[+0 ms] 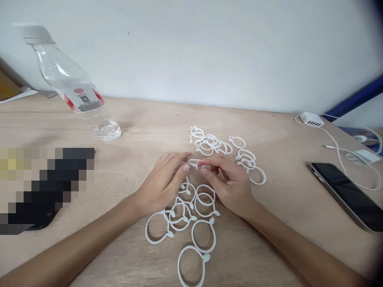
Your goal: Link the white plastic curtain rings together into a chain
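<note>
My left hand (163, 184) and my right hand (231, 184) meet over the middle of the table. Between their fingertips is a thin white plastic ring (194, 161) with a small tab; both hands grip it. Just beyond my hands lies a heap of similar white rings (209, 143), some showing small eyelets. To the right of that heap, several more rings (257, 175) trail toward my right wrist. Nearer me, between my forearms, several rings with flattened tabs (203, 236) lie spread out, some overlapping. My left hand partly covers a few of these.
A clear plastic bottle (85, 97) with a white cap stands at the back left. A blurred-out dark object (56, 191) lies at the left. On the right are a phone (348, 195), a white cable (338, 147) and a white adapter (311, 118). A pale wall closes off the table's back.
</note>
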Demonstrator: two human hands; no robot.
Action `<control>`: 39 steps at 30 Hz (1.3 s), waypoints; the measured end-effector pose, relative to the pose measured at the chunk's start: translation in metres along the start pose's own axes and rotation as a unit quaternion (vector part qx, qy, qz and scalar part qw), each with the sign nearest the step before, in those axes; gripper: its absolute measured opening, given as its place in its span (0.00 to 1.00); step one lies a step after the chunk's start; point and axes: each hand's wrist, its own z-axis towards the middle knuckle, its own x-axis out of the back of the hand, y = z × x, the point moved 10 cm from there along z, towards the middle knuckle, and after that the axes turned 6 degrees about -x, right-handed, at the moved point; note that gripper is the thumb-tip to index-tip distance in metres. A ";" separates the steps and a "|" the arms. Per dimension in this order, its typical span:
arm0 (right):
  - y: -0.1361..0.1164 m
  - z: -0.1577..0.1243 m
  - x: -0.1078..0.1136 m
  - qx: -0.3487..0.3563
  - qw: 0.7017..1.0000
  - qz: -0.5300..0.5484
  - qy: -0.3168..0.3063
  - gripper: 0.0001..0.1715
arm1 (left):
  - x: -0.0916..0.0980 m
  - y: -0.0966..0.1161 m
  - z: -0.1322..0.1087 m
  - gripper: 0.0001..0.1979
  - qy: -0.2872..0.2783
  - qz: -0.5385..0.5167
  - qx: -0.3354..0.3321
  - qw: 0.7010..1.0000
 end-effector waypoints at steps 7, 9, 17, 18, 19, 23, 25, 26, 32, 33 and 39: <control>0.029 0.001 -0.004 -0.157 0.962 0.224 -0.014 0.05 | -0.001 0.009 0.002 0.13 -0.021 -0.013 -0.028 0.999; 0.032 0.002 -0.009 -0.175 0.952 0.248 -0.046 0.06 | -0.001 0.007 0.001 0.12 -0.023 -0.008 -0.015 1.000; 0.032 0.000 -0.022 -0.229 0.924 0.288 -0.109 0.11 | -0.019 0.016 -0.001 0.18 -0.110 0.027 -0.043 0.993; 0.031 -0.001 -0.023 -0.230 0.922 0.290 -0.116 0.12 | -0.020 0.017 -0.001 0.18 -0.115 0.034 -0.047 0.992; 0.030 -0.001 -0.025 -0.230 0.919 0.294 -0.124 0.12 | -0.020 0.017 -0.001 0.18 -0.117 0.040 -0.049 0.991; 0.030 -0.002 -0.026 -0.237 0.911 0.307 -0.139 0.09 | -0.021 0.016 -0.002 0.17 -0.115 0.046 -0.063 0.990; 0.030 -0.003 -0.026 -0.232 0.921 0.281 -0.137 0.09 | -0.022 0.015 -0.002 0.16 -0.115 0.051 -0.070 0.990; 0.029 -0.003 -0.026 -0.222 0.931 0.252 -0.140 0.10 | -0.023 0.014 -0.003 0.15 -0.117 0.056 -0.071 0.989; 0.025 -0.004 -0.031 -0.179 0.963 0.117 -0.162 0.11 | -0.023 0.010 -0.003 0.16 -0.117 0.073 -0.057 0.989; 0.025 -0.004 -0.031 -0.176 0.963 0.120 -0.163 0.11 | -0.023 0.010 -0.003 0.16 -0.115 0.073 -0.056 0.989; 0.017 0.005 0.007 -0.086 0.994 -0.067 0.027 0.07 | -0.018 0.016 0.000 0.13 -0.099 0.061 -0.043 0.992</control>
